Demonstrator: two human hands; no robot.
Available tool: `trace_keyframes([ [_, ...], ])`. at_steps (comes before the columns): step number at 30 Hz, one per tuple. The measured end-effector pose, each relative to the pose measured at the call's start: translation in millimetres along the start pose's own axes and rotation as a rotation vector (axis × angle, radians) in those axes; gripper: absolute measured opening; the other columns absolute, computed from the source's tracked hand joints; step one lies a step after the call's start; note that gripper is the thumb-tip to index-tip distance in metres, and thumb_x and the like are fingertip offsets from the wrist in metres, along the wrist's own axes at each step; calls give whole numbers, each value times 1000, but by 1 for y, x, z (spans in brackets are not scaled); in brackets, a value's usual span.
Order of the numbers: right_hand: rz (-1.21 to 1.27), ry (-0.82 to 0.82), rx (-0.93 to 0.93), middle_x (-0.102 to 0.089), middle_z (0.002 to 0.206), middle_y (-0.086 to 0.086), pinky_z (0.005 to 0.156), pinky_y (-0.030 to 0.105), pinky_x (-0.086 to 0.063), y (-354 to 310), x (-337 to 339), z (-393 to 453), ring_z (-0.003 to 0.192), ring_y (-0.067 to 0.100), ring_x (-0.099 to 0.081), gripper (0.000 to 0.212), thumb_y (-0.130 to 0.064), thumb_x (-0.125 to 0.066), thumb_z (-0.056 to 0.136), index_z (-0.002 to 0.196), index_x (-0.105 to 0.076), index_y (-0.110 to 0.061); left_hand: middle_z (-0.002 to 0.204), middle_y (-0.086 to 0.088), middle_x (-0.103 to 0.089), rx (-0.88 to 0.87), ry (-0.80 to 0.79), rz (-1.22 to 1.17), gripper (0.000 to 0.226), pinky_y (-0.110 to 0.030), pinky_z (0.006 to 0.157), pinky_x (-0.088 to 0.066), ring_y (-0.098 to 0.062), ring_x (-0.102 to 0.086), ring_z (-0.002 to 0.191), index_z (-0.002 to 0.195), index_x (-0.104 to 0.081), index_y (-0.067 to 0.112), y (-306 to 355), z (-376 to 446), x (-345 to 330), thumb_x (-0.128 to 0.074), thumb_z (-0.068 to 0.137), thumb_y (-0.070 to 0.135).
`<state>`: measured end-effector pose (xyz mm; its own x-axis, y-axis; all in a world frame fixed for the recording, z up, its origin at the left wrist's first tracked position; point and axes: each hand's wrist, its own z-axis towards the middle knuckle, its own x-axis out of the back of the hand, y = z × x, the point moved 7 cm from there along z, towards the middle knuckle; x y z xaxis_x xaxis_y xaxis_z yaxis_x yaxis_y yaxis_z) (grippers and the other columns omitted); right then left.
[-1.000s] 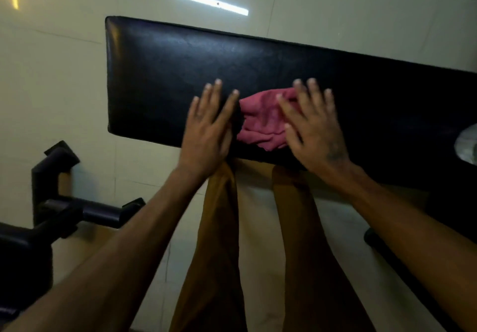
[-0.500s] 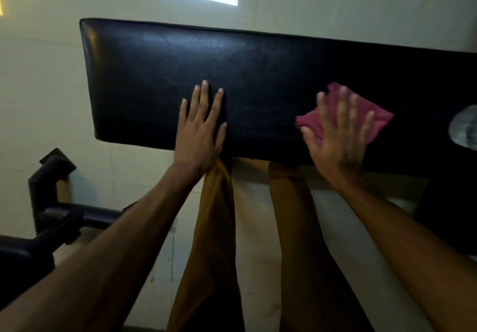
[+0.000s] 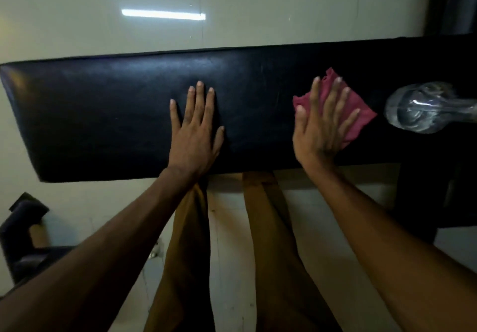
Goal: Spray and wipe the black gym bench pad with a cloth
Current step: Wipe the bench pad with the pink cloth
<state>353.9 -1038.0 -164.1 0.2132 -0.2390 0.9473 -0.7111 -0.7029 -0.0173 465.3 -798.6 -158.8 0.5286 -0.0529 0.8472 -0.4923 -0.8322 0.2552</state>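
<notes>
The black gym bench pad (image 3: 103, 114) stretches across the view from left to right. My left hand (image 3: 195, 135) lies flat on its middle, fingers spread, holding nothing. My right hand (image 3: 320, 127) presses flat on a pink cloth (image 3: 357, 118) spread on the pad further right; the cloth shows beyond my fingers. A clear plastic bottle (image 3: 423, 109) lies on its side on the pad at the right edge, just right of the cloth and apart from it.
Pale tiled floor (image 3: 77, 8) lies beyond and under the bench. Black equipment parts (image 3: 25, 218) stand at the lower left. A dark frame (image 3: 438, 197) sits under the pad at the right. My legs in brown trousers (image 3: 191, 254) stand against the pad's near edge.
My right hand slid the pink cloth to the right along the pad, away from my left hand. The left hand stayed flat. The bottle has come more into view.
</notes>
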Motion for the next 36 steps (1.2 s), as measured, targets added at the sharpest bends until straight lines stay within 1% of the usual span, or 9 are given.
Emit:
trace_keyframes([
  [2,-19,-27,97,-2,168,17,120,67,-1,-27,-2,-4,155,36,-1,65,-57,-8,102,161,-6,-29,169,-15,6,45,6,-12,75,-60,124,1,-28,8,156,161,1,10,6,-1,-3,-34,105,44],
  [5,-105,-102,528,-3,169,13,121,61,3,-57,-10,-7,155,33,-2,64,-57,-14,103,161,-8,-31,168,-16,8,92,18,2,76,-57,125,1,-29,9,156,161,2,9,9,-2,-4,-33,105,47],
  [7,-104,-116,652,-6,169,8,121,59,3,-57,-3,17,156,29,-3,61,-54,-17,104,161,-10,-32,168,-16,8,98,25,11,76,-57,125,0,-29,9,156,161,2,9,13,-1,-4,-35,105,45],
  [13,55,-148,230,-25,166,3,123,56,0,-80,28,129,155,26,-15,60,-49,-11,106,158,-26,-25,169,-14,7,111,28,-17,74,-54,126,0,-27,9,156,161,2,10,23,3,-3,-37,106,39],
  [20,33,-40,359,-10,169,8,124,57,-2,-25,-1,5,155,31,-4,60,-51,-23,104,160,-15,-31,169,-12,8,183,37,-66,76,-54,126,0,-26,10,156,161,4,11,32,4,-3,-36,105,43],
  [24,13,-112,387,-2,168,11,123,59,-8,22,-21,-67,153,29,8,69,-35,-37,102,159,3,-35,169,-12,8,190,47,-103,75,-54,126,1,-26,10,156,161,3,11,33,4,-2,-37,105,41],
  [27,14,-158,472,-10,168,11,121,64,-14,26,-13,-57,153,31,2,60,-43,-26,103,160,-11,-33,169,-12,7,190,61,-115,75,-54,126,0,-27,9,156,161,2,11,33,4,-2,-38,105,41],
  [33,99,-177,492,-16,168,8,122,59,5,-17,18,1,155,32,-10,62,-60,-24,102,157,-28,-33,170,-11,5,175,75,-133,74,-51,127,3,-25,7,157,162,-1,14,27,3,2,-39,105,41],
  [36,200,-104,437,-31,163,7,123,56,-9,-20,37,7,151,27,-25,54,-46,-29,105,156,-34,-28,170,-9,4,165,72,-137,73,-49,127,2,-24,6,157,162,-3,14,25,3,5,-40,105,39],
])
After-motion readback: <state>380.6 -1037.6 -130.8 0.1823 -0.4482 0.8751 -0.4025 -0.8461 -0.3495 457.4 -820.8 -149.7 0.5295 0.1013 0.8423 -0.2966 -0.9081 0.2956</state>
